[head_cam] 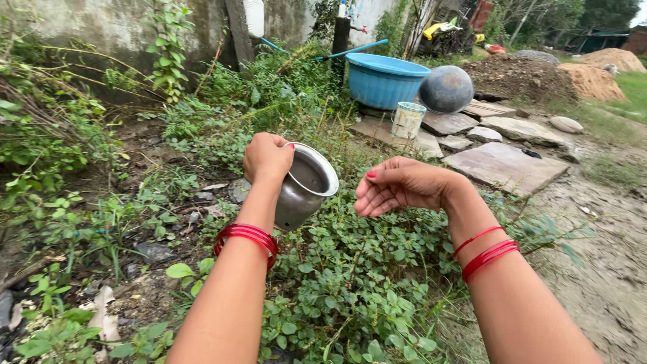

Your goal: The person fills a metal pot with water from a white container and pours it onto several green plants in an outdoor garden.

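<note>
My left hand (267, 157) grips the rim of a small steel pot (304, 187), held tilted with its mouth turned toward the right, above low green plants (350, 269). Inside, the pot looks dark; I cannot tell whether it holds anything. My right hand (397, 185) hovers just right of the pot's mouth, palm cupped and fingers together, holding nothing and not touching the pot. Red bangles circle both wrists.
A blue plastic tub (384, 81), a round dark pot (447, 89) and a small white bucket (408, 120) stand on flat stone slabs (502, 165) ahead. A weathered wall (101, 27) runs along the left. Muddy ground (606, 269) lies right; soil heaps behind.
</note>
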